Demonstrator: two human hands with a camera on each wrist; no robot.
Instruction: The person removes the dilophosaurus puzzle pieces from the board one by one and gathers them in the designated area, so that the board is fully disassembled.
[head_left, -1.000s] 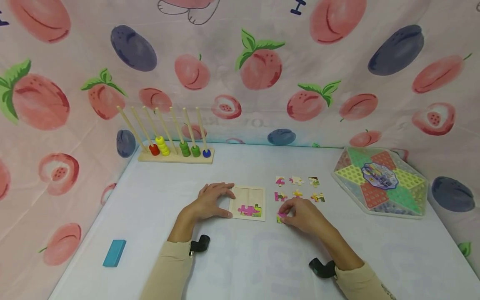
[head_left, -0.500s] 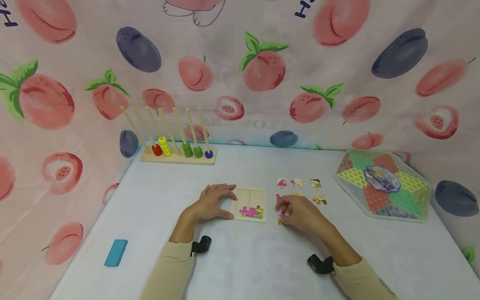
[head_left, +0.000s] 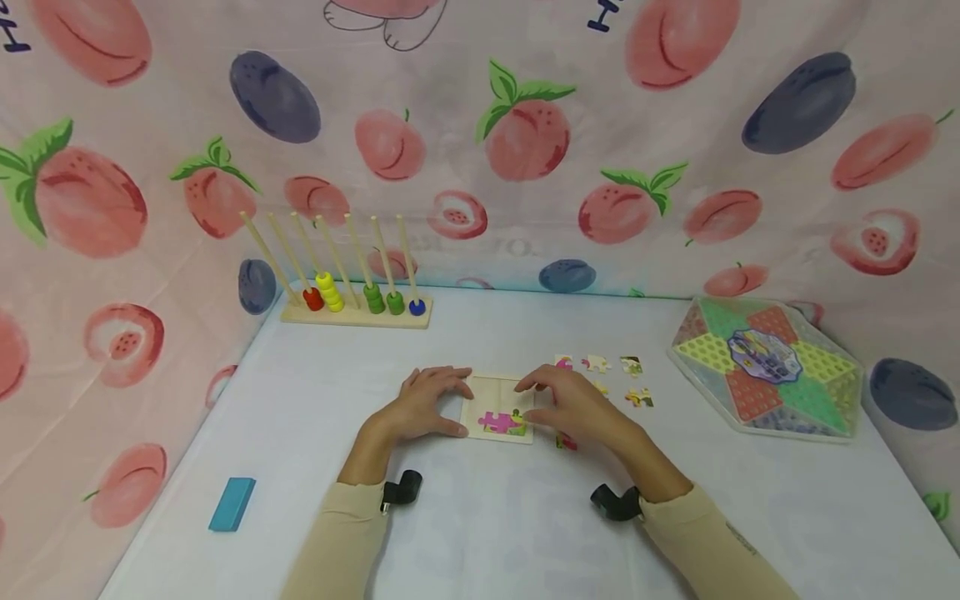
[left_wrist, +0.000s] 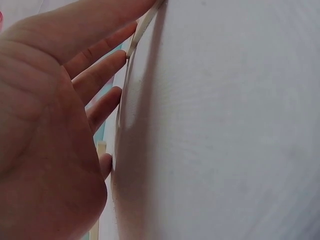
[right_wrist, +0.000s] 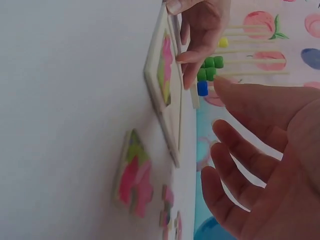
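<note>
A small wooden puzzle tray (head_left: 487,390) lies on the table, with joined pink and green pieces (head_left: 497,422) in its near right part. My left hand (head_left: 420,407) touches the tray's left side, thumb at the near corner and fingers toward the far one. Over the right edge hovers my right hand (head_left: 576,407), its thumb and fingers apart and nothing between them. Below that hand a pink and green jigsaw piece (right_wrist: 134,175) rests on the table beside the tray. More loose pieces (head_left: 596,364) lie farther right, some partly hidden by the right hand.
At the back left stands a wooden peg counter (head_left: 356,315) with coloured beads. A hexagonal patterned box (head_left: 768,367) lies at the right. Near the left front is a blue block (head_left: 232,504). A fruit-print cloth (head_left: 450,125) hangs behind the table.
My right hand has let go of the near jigsaw piece and moved left to the tray's right edge. That piece stays on the table. My left hand keeps its place at the tray.
</note>
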